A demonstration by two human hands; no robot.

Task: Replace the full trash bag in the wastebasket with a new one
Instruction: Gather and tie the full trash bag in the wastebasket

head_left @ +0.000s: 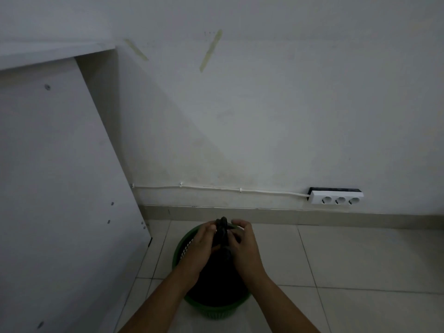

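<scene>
From my feed, the left hand [204, 239] and right hand [241, 243] are both curled around the twisted-up neck of the black trash bag [222, 230], pinching it together right above the green wastebasket [182, 246]. The bag's dark body still sits down inside the basket, filling most of it. The basket is on a pale tiled floor [360, 260] near a white wall [264, 116], with a white cabinet panel [60, 164] to the left and a three-socket power strip [336, 198] low on the wall, fed by a white cable [216, 187].

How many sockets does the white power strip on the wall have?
3, in a row on the power strip low on the wall at right: left socket, middle socket, right socket. None seems hidden.
</scene>
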